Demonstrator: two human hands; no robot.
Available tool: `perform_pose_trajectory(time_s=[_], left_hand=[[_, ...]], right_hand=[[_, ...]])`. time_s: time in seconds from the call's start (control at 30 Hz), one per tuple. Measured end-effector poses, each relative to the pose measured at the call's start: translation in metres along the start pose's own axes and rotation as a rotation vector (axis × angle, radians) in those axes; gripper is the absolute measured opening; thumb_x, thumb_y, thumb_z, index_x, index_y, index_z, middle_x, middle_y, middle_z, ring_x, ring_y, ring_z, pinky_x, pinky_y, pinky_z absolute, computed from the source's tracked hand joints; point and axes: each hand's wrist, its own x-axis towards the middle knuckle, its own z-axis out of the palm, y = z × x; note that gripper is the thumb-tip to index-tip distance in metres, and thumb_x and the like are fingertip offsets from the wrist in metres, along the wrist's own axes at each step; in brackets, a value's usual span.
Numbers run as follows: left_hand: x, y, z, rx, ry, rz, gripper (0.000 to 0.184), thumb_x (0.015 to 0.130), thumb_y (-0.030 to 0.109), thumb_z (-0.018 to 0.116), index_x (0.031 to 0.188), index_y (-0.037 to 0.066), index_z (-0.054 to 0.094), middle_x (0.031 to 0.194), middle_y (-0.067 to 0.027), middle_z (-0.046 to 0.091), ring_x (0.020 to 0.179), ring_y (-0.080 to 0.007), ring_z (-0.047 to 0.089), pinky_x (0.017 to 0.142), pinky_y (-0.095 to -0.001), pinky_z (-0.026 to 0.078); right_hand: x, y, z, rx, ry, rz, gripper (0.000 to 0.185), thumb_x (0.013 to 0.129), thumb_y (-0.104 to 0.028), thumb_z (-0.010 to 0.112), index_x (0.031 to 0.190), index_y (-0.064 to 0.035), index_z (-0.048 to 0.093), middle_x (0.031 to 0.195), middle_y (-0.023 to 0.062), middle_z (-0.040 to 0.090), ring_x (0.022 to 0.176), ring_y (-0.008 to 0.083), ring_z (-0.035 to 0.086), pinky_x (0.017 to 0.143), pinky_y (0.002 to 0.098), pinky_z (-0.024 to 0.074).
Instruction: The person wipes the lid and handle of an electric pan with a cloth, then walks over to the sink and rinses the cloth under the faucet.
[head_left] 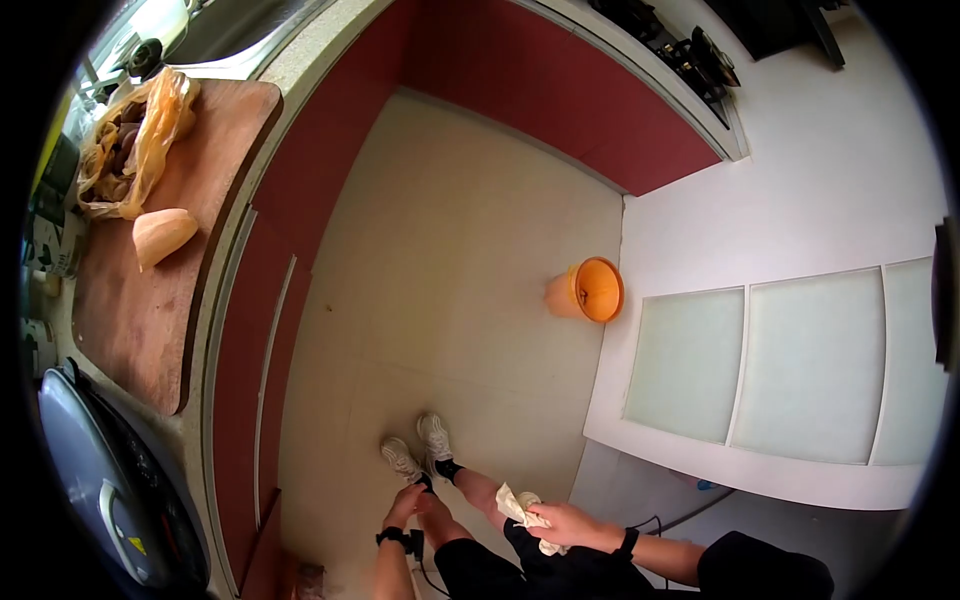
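A crumpled off-white paper towel point(522, 506) is gripped in my right hand point(568, 527), with its loose ends sticking out on both sides of the fingers. The hand is in front of my dark shorts at the bottom of the view. My left hand point(404, 504) hangs above my lower leg, near my shoes point(433, 436). Nothing shows in it, and its fingers look loosely stretched out. Both wrists wear black bands.
An orange bin point(562, 296) stands on the floor by the white door point(620, 432). Left, the counter holds a wooden board point(225, 130) with a peeled vegetable piece point(165, 236) and a plastic bag point(150, 150) of brown produce. A grey-blue lidded appliance point(90, 480) sits nearer. Red cabinets point(540, 90) border the floor.
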Motion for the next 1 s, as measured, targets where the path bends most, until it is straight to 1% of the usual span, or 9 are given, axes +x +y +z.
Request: perform_pose_trajectory(time_s=[0.2, 0.23, 0.3, 0.43, 0.53, 0.67, 0.77, 0.9, 1.0], left_hand=[[0.091, -0.097, 0.088, 0.058, 0.120, -0.111, 0.060, 0.105, 0.052, 0.049, 0.133, 0.000, 0.063, 0.108, -0.0111, 0.069, 0.100, -0.0287, 0.065, 0.090, -0.0410, 0.051], [0.128, -0.121, 0.086, 0.302, -0.131, 0.028, 0.071, 0.105, 0.062, 0.041, 0.124, -0.003, 0.065, 0.105, -0.0152, 0.069, 0.098, -0.0288, 0.064, 0.087, -0.0403, 0.051], [0.151, -0.146, 0.104, 0.328, -0.060, 0.392, 0.076, 0.105, 0.065, 0.038, 0.114, -0.005, 0.066, 0.104, -0.0204, 0.068, 0.096, -0.0287, 0.065, 0.083, -0.0413, 0.051], [0.147, -0.136, 0.123, -0.223, 0.058, 0.203, 0.044, 0.109, 0.046, 0.050, 0.106, 0.004, 0.062, 0.080, -0.0003, 0.056, 0.070, -0.0166, 0.050, 0.064, -0.0395, 0.043], [0.157, -0.126, 0.103, -0.169, 0.005, 0.038, 0.062, 0.108, 0.048, 0.052, 0.154, 0.008, 0.048, 0.152, -0.0102, 0.053, 0.139, -0.0244, 0.050, 0.112, -0.0416, 0.041], [0.185, -0.111, 0.100, -0.202, 0.004, 0.052, 0.060, 0.108, 0.037, 0.054, 0.156, 0.002, 0.045, 0.158, -0.0153, 0.047, 0.144, -0.0292, 0.047, 0.113, -0.0406, 0.041], [0.213, -0.122, 0.105, -0.032, -0.007, 0.078, 0.049, 0.109, 0.027, 0.053, 0.154, 0.011, 0.049, 0.152, -0.0097, 0.052, 0.138, -0.0278, 0.051, 0.111, -0.0418, 0.044], [0.184, -0.113, 0.097, -0.200, -0.022, -0.021, 0.040, 0.103, 0.016, 0.056, 0.141, 0.005, 0.055, 0.123, -0.0116, 0.062, 0.109, -0.0262, 0.063, 0.095, -0.0380, 0.052], [0.179, -0.126, 0.091, -0.125, -0.007, 0.025, 0.045, 0.103, 0.020, 0.058, 0.145, 0.004, 0.052, 0.123, -0.0120, 0.062, 0.110, -0.0274, 0.062, 0.097, -0.0399, 0.051]], right_hand=[[-0.005, -0.007, 0.019, 0.154, 0.044, 0.053, 0.040, 0.095, -0.030, 0.072, 0.122, -0.0020, 0.062, 0.104, 0.0253, 0.069, 0.094, 0.0435, 0.069, 0.080, 0.0461, 0.0539], [-0.008, -0.007, 0.024, 0.148, 0.081, 0.037, 0.041, 0.095, -0.027, 0.072, 0.123, 0.0005, 0.061, 0.103, 0.0251, 0.069, 0.095, 0.0437, 0.068, 0.081, 0.0453, 0.0540], [-0.011, -0.006, 0.030, 0.234, 0.113, 0.054, 0.040, 0.094, -0.023, 0.075, 0.123, 0.0014, 0.062, 0.098, 0.0229, 0.068, 0.089, 0.0380, 0.069, 0.079, 0.0416, 0.0541], [-0.013, -0.012, 0.023, 0.370, 0.102, 0.141, 0.034, 0.092, -0.014, 0.076, 0.120, 0.0013, 0.065, 0.095, 0.0169, 0.070, 0.084, 0.0248, 0.070, 0.078, 0.0351, 0.0544], [-0.008, -0.028, 0.027, 0.447, 0.140, 0.203, 0.025, 0.091, -0.009, 0.075, 0.112, 0.0022, 0.066, 0.091, 0.0098, 0.071, 0.082, 0.0135, 0.066, 0.075, 0.0302, 0.0532], [-0.002, -0.012, 0.041, 0.476, 0.112, 0.266, 0.032, 0.091, -0.009, 0.075, 0.118, 0.0042, 0.065, 0.094, 0.0145, 0.073, 0.083, 0.0180, 0.071, 0.077, 0.0316, 0.0547], [-0.003, -0.001, 0.046, 0.486, 0.091, 0.302, 0.030, 0.092, -0.010, 0.074, 0.117, 0.0043, 0.066, 0.093, 0.0128, 0.073, 0.082, 0.0153, 0.069, 0.075, 0.0309, 0.0547], [-0.003, -0.002, 0.051, 0.566, 0.159, 0.355, 0.029, 0.092, -0.010, 0.075, 0.116, 0.0040, 0.066, 0.091, 0.0113, 0.073, 0.081, 0.0142, 0.069, 0.074, 0.0306, 0.0545], [-0.008, -0.001, 0.058, 0.625, 0.185, 0.404, 0.029, 0.092, -0.011, 0.075, 0.116, 0.0035, 0.066, 0.091, 0.0110, 0.073, 0.081, 0.0145, 0.068, 0.074, 0.0306, 0.0545]])
